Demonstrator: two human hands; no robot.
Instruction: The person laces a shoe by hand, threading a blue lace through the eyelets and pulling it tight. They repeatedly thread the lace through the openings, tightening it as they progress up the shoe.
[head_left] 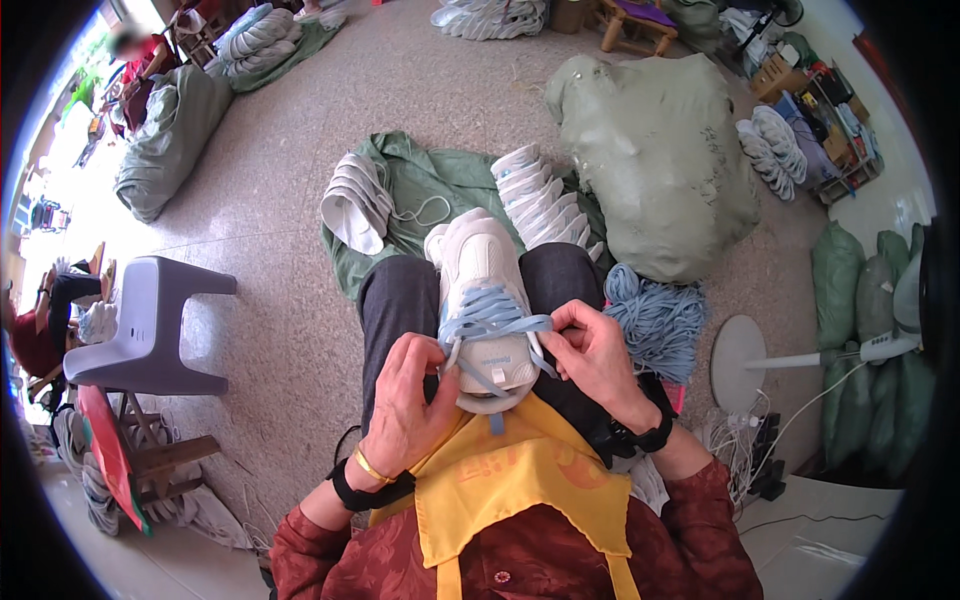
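A white sneaker rests on my lap, its toe pointing away and its tongue toward me. Light blue shoelace crosses its upper in several rows, with loose ends by the top eyelets. My left hand is closed at the sneaker's left eyelet edge, thumb and fingers pinching by the lace; its exact hold is partly hidden. On the opposite side, my right hand pinches the shoelace beside the right eyelets. A yellow apron lies under the heel.
Beyond my knees, stacked white shoe uppers and another row of uppers lie on green cloth. A bundle of blue laces sits right of my leg, below a large sack. A grey stool stands left, a fan right.
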